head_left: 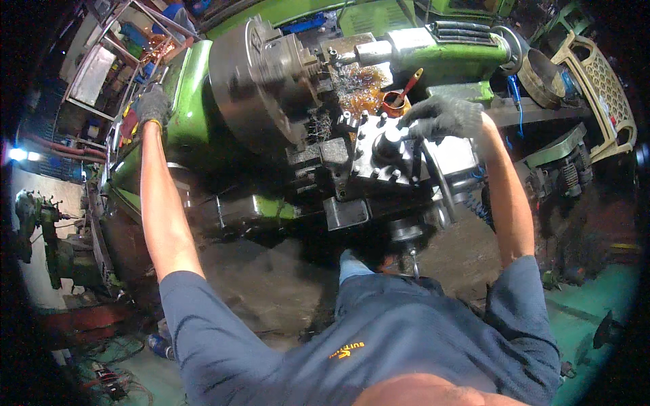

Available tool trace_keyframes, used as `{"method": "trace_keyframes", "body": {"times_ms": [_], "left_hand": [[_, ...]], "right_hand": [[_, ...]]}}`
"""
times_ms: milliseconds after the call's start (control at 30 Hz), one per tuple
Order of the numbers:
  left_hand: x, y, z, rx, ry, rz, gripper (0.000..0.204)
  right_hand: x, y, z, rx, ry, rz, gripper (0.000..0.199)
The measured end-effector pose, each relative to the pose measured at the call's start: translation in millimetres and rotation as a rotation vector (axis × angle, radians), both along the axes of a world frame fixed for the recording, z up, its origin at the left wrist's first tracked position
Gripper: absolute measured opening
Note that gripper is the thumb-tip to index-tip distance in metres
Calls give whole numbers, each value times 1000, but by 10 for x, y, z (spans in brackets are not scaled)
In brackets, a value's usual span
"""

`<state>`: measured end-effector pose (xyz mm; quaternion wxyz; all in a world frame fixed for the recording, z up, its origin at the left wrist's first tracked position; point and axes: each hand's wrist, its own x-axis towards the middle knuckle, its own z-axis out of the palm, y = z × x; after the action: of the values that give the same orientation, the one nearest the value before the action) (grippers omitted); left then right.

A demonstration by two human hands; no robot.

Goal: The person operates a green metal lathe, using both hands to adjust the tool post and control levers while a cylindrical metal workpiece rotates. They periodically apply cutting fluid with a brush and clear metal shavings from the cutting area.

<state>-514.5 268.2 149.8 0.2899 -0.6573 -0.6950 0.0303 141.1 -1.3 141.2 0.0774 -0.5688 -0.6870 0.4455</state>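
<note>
Head view: a lathe point(190, 101) worked with two gloved hands. The left hand point(153, 108) lies at the headstock's outer end, its fingers bent downward; whether they close on a control cannot be told. The right hand point(443, 118) is held palm down with fingers loosely curled over the tool post point(387, 150), which lies just below and to the left of it; a dark lever point(439, 177) slants down from beneath this hand, but a grip on it cannot be confirmed. The large chuck point(247, 84), between the hands, appears smeared, which suggests rotation; the step in hand is therefore judged to be operation of the machine, one hand at each end of the working zone. The next move would call for a sure hold at the tool post and both gloves kept away from the chuck. Containers: just beyond the right hand's fingertips, a small red pot point(393, 113) holds a dark substance and a brush point(412, 82), its handle leaning up to the right. Farther to the right of that hand stands a round, open-looking vessel point(544, 80), its contents not discernible.
</note>
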Motion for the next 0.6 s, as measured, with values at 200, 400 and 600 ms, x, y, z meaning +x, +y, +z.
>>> {"method": "trace_keyframes", "body": {"times_ms": [200, 400, 600], "left_hand": [[97, -291, -23, 149, -260, -222, 21], [1024, -1459, -283, 406, -515, -549, 48], [1349, -3118, -1567, 247, -832, -395, 41]], "right_hand": [[710, 137, -1081, 384, 227, -514, 40], [825, -262, -2044, 535, -589, -611, 26], [441, -242, -1980, 714, -627, -696, 17]]}}
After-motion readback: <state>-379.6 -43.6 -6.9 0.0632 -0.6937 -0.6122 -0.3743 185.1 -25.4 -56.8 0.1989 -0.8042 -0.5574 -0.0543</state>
